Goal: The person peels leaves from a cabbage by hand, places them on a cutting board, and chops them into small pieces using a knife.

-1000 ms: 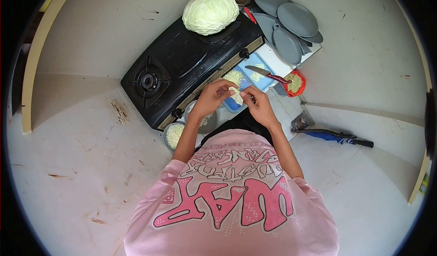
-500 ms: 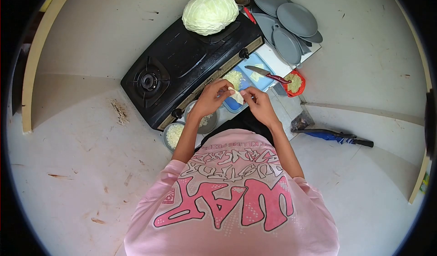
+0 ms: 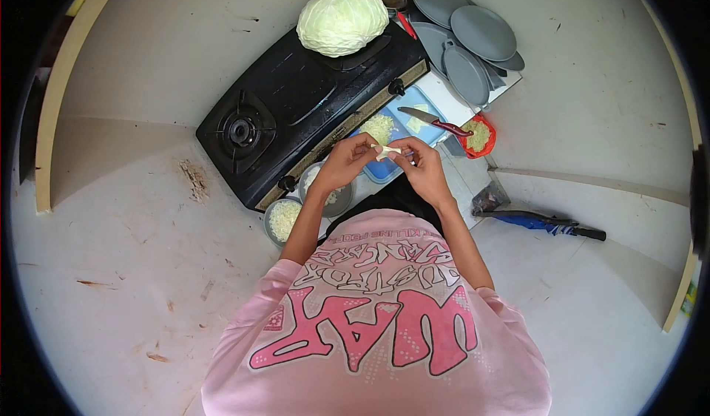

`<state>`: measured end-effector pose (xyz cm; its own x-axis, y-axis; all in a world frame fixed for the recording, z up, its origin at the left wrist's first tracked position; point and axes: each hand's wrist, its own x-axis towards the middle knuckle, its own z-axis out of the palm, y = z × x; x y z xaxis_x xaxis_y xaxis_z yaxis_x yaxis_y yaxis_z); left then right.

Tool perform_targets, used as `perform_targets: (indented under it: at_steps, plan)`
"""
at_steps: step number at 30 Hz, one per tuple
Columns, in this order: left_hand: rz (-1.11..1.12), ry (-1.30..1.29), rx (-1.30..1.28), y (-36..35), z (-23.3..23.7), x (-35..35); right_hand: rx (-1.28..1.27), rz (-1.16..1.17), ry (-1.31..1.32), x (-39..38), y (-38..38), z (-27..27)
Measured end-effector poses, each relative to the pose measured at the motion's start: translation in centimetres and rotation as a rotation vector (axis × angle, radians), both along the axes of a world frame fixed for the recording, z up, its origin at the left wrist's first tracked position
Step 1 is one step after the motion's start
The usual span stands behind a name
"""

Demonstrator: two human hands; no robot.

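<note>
Over the blue tray (image 3: pixel 380 171), a small pale piece of cabbage leaf (image 3: pixel 385 151) is stretched between my two hands. My left hand (image 3: pixel 347 163) pinches its left end, and my right hand (image 3: pixel 421 167) grips the right end with closed fingers. Just beyond them, shredded cabbage (image 3: pixel 379 127) lies heaped on the tray. A knife (image 3: pixel 430 120) with a dark red handle rests across the tray's right side, beside another flat piece of cabbage leaf (image 3: pixel 417 124).
A whole cabbage (image 3: pixel 342 21) sits on the black gas stove (image 3: pixel 296 83). Grey plates (image 3: pixel 483 33) are stacked at the back right. A red basket (image 3: pixel 491 145) stands right of the tray. Bowls with chopped white bits (image 3: pixel 283 219) are at lower left. A blue umbrella (image 3: pixel 543 222) lies at right.
The leaf piece has turned from hanging down to a flatter, folded shape between my fingers. My right hand has shifted slightly, its fingers now higher around the leaf.
</note>
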<state>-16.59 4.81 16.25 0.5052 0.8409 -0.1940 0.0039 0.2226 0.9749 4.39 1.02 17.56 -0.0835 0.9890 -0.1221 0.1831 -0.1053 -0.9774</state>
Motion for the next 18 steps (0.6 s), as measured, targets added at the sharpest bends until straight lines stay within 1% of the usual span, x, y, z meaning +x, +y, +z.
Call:
perform_targets:
  at_steps: [3,5,9,12,15,18]
  plan:
    - [-0.001,-0.028,-0.040,0.0,-0.2,0.1,0.027,-0.009,-0.021,-0.2,-0.1,0.6]
    - [-0.008,-0.025,-0.041,0.0,-0.1,0.1,0.049,-0.011,-0.107,-0.3,-0.1,1.4]
    - [-0.016,0.036,-0.012,0.0,0.6,0.2,0.114,-0.006,-0.190,-0.4,0.0,1.8]
    - [-0.010,0.042,0.002,0.1,0.9,0.1,0.122,0.004,-0.182,-0.3,0.0,2.0]
    - [-0.006,0.093,0.012,0.3,1.2,-0.1,0.195,0.005,-0.201,-0.4,0.0,1.7]
    - [-0.005,0.119,0.021,0.6,1.1,-0.4,0.142,-0.007,-0.177,-0.6,-0.1,2.3]
